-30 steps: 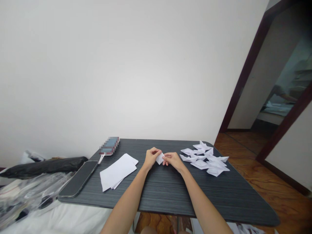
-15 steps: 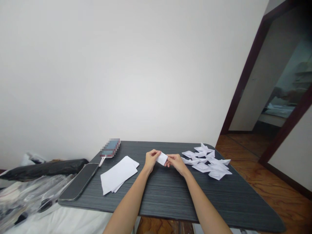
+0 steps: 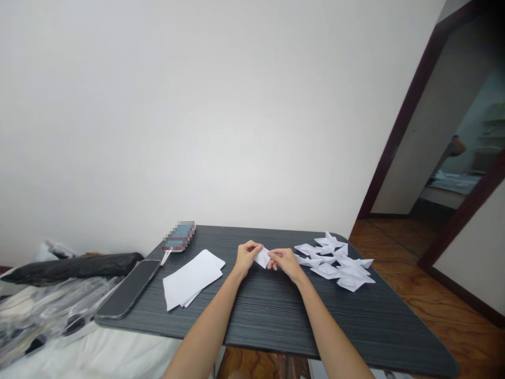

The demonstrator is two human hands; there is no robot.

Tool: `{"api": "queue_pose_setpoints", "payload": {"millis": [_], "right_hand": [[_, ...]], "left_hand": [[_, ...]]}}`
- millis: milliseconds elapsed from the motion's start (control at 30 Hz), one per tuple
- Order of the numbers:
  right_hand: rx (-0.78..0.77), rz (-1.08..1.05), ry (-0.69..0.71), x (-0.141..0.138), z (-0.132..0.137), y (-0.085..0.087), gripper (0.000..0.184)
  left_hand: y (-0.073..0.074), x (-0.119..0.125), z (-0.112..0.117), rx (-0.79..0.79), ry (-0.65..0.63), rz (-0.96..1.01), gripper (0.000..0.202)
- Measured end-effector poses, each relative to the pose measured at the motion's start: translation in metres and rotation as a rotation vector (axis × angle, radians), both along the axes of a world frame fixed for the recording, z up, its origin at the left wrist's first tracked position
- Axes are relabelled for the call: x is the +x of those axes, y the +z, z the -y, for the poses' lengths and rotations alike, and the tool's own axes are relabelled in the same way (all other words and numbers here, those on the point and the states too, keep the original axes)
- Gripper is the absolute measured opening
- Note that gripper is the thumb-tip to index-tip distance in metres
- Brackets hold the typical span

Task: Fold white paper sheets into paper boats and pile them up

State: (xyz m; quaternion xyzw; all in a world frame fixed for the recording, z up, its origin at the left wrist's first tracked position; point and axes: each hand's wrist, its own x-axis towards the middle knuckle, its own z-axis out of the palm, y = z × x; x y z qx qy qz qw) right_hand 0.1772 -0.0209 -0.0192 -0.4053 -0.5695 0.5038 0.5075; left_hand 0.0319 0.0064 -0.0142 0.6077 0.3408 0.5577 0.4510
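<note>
A small folded piece of white paper (image 3: 262, 258) is held up between both hands over the middle of the dark table. My left hand (image 3: 248, 258) pinches its left side between thumb and fingers. On the opposite side my right hand (image 3: 284, 263) is closed on its right edge. Just right of that hand lies a group of several folded paper boats (image 3: 339, 263), some overlapping. To the left is a small stack of flat white paper sheets (image 3: 193, 279), slightly fanned out.
The dark wood-grain table (image 3: 272, 326) stands against a white wall. A phone (image 3: 128, 289) lies at its left edge, and a blurred-out device (image 3: 179, 237) with a white cable lies behind it. Plastic-wrapped items (image 3: 59, 310) are left of the table. A doorway opens at right.
The folded paper's outline has gone from squarish to more pointed as the fingers work it. Both hands stay nearly in place. Part of a person now shows through the doorway.
</note>
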Motion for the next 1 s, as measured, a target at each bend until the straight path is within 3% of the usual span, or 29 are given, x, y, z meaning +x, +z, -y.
{"api": "queue_pose_setpoints", "payload": {"millis": [233, 400, 500, 667, 767, 867, 1000], "right_hand": [[-0.008, 0.028, -0.006, -0.001, 0.001, 0.001, 0.036], [-0.015, -0.051, -0.046, -0.001, -0.003, -0.004, 0.035], [-0.011, 0.026, -0.060, -0.001, -0.004, -0.008, 0.035], [0.150, 0.166, -0.209, 0.001, -0.006, -0.007, 0.029], [0.178, 0.158, -0.258, 0.002, -0.007, -0.007, 0.027], [0.122, 0.122, -0.249, 0.002, -0.008, -0.008, 0.026], [0.048, 0.062, -0.154, 0.002, -0.008, -0.009, 0.033]], "left_hand": [[-0.004, 0.001, -0.003, -0.038, 0.016, -0.075, 0.029], [-0.006, 0.001, -0.004, -0.113, -0.165, -0.196, 0.036], [-0.006, -0.002, -0.002, -0.100, -0.228, -0.258, 0.035], [-0.003, -0.002, 0.004, -0.069, -0.405, -0.286, 0.034], [-0.005, 0.001, 0.005, -0.099, -0.481, -0.239, 0.043], [-0.009, 0.002, 0.003, -0.102, -0.488, -0.202, 0.059], [-0.009, -0.003, 0.000, -0.097, -0.423, -0.214, 0.060]]}}
